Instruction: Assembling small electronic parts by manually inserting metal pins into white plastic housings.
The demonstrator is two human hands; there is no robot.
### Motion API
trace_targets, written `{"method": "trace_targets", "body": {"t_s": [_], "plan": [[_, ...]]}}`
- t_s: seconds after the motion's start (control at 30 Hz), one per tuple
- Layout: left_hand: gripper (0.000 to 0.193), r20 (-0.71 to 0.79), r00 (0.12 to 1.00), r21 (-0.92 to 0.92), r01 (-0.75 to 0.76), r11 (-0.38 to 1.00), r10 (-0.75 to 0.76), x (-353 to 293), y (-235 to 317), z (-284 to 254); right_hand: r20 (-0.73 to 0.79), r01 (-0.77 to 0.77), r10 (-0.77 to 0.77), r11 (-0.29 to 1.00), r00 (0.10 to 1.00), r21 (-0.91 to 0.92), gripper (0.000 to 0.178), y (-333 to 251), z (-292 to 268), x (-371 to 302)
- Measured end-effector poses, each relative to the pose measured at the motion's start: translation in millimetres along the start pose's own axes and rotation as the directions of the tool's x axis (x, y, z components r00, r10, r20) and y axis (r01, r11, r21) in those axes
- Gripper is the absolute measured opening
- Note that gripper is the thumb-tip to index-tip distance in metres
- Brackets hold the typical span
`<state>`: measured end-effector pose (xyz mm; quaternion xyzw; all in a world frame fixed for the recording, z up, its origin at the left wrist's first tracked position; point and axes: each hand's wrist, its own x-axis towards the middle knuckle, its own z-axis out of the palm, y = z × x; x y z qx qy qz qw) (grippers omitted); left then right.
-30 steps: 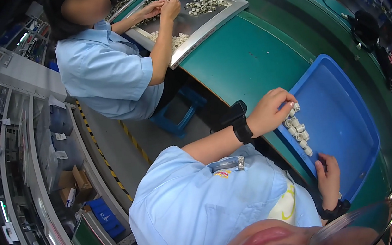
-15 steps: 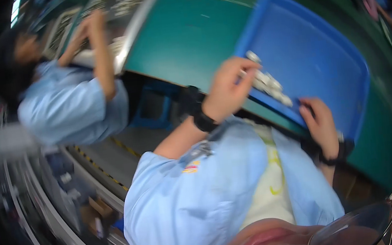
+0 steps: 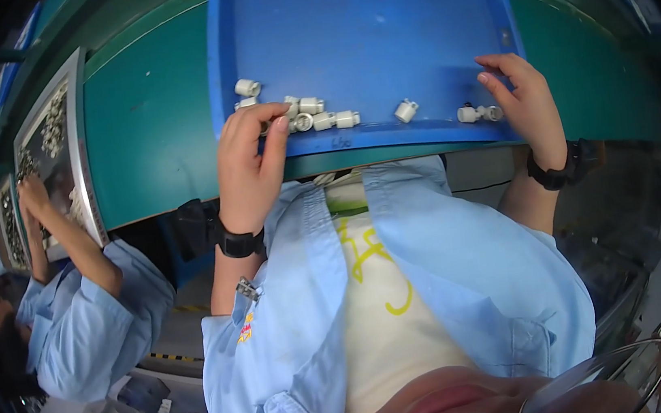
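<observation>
A shallow blue tray lies in front of me. Along its near wall are several small white cylindrical fittings, each with a narrower neck; most are bunched at the left. My left hand hovers over that bunch, fingers bent, a gap between thumb and forefinger, hiding some pieces. One lone white fitting rests further right. My right hand is over the tray's right wall, thumb and fingers apart and nothing between them. Just left of it sit a few more white pieces.
The tray stands on a green tabletop. At the left a co-worker in a light blue shirt reaches over a metal-framed tray of small parts. Grey bins stand below, at the lower left.
My view has turned, so the blue tray now lies straight ahead. My hands are further apart, and the white fittings appear more spread along the near wall.
</observation>
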<state>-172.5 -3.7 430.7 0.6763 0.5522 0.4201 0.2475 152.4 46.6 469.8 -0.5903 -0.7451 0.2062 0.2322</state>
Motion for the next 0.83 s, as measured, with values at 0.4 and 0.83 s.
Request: {"method": "trace_targets", "body": {"t_s": [0.4,0.83], "plan": [[0.009,0.026,1.000,0.026,0.013,1.000,-0.013,11,13,30,0.316,0.107,-0.047,0.979,0.948,-0.176,0.020,42,-20,1],[0.008,0.081,0.996,-0.081,0.037,0.996,-0.030,18,20,27,0.043,0.129,-0.141,0.970,0.989,0.208,0.023,36,-5,27]]}}
